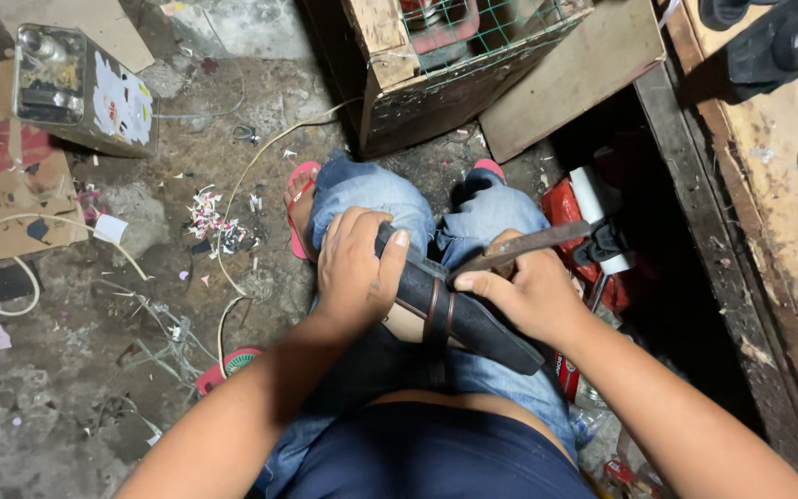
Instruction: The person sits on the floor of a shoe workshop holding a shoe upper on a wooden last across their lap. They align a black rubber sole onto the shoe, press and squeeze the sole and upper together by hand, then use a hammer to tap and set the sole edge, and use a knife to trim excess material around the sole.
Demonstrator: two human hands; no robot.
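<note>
Over littered concrete floor [94, 370], black sheath [459, 310] across the lap, left hand [355, 268] clasped around it, right hand [528, 296] pinching a rusty blade [524, 248].

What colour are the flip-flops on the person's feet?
Pinkish red flip-flops, seen best in the head view, beyond the knees on the floor.

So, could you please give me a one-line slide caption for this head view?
Seated person's left hand steadies a long black strap-like piece across denim-clad knees while the right hand holds a rusty flat metal tool.

left hand [355, 268] gripping black sheath [459, 310] on lap, right hand [528, 291] holding rusty blade [533, 245]
</note>
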